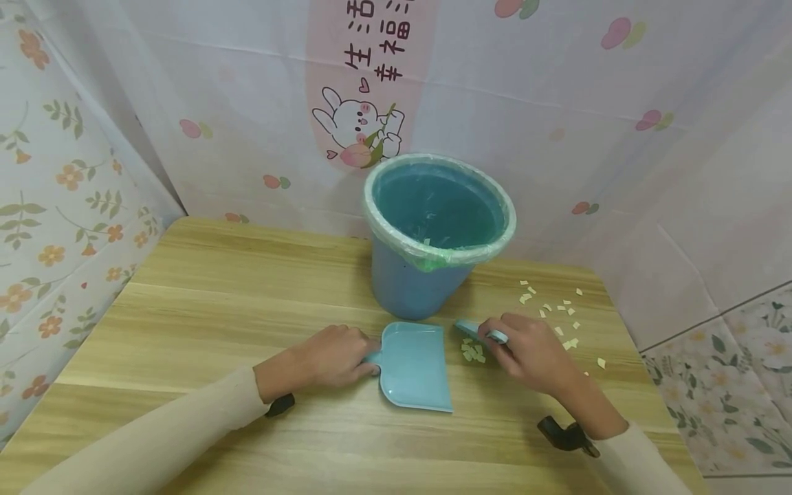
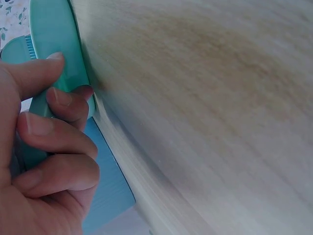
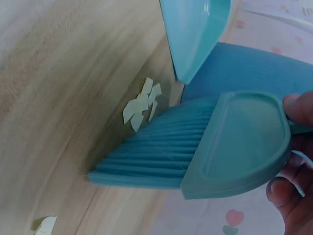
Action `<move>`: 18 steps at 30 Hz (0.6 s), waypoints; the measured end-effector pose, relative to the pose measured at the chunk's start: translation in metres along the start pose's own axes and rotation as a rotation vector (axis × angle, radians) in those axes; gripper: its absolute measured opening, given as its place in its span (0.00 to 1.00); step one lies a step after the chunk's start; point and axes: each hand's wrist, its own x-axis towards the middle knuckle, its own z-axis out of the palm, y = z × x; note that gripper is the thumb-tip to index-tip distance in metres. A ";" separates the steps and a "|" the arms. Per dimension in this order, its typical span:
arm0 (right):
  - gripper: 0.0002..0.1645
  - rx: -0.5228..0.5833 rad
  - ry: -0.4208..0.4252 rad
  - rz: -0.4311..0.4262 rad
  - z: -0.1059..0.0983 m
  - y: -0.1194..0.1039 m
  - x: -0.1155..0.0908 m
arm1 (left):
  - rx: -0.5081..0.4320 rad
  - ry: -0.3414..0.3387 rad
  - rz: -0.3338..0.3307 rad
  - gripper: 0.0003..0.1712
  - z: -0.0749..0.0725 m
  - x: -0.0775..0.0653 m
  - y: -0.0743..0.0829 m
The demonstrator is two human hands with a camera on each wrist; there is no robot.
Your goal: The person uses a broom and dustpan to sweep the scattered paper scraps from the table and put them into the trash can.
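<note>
My left hand grips the short handle of a light blue dustpan, which lies on the table with its straight edge facing right. In the left wrist view the fingers curl round that handle. My right hand holds a small hand brush by its handle, its bristles down at the wood. Between brush and dustpan sits a little cluster of pale yellow paper scraps, close beside the bristles. More paper scraps lie scattered to the right, beyond the right hand.
A blue bin with a clear liner over its rim stands behind the dustpan near the back edge. The wood-grain table meets a printed curtain at the back. Dark wrist straps show below the hands.
</note>
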 end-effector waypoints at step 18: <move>0.03 -0.149 0.040 0.122 0.008 -0.016 0.001 | 0.047 -0.032 -0.037 0.12 -0.003 0.003 0.003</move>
